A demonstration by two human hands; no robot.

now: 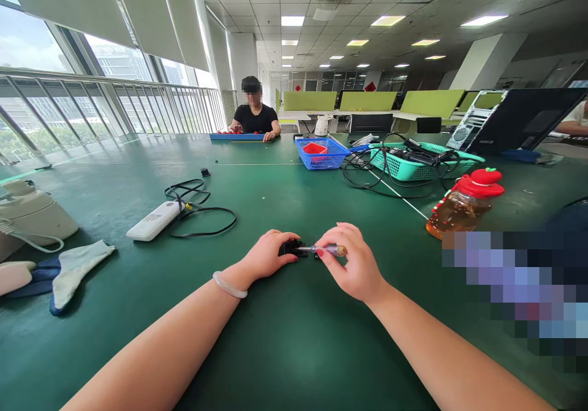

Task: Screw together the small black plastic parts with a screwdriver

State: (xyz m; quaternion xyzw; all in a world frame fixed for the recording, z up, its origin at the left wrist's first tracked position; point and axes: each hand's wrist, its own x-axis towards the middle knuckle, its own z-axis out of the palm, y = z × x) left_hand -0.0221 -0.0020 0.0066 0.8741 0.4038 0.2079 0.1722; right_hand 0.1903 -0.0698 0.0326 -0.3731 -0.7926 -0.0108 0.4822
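In the head view, my left hand (pixel 267 253) is closed around a small black part (pixel 289 248) and steadies it on the green table (pixel 294 343). Its exact kind is hard to make out, since the fingers cover much of it. My right hand (pixel 351 264) pinches a screwdriver (pixel 331 250) by its translucent, purplish handle. The screwdriver lies nearly level, its thin shaft pointing left with the tip at the black part. Small dark bits show under the handle, close to my right fingertips. A pale bangle circles my left wrist.
Left are a white power bank (pixel 156 221) with a black cable, a glove (pixel 78 273) and a beige bottle (pixel 34 218). Ahead are a blue basket (pixel 321 154) and a green basket (pixel 416 169) with cables. A red-lidded bottle (pixel 462 206) stands right. A person sits across.
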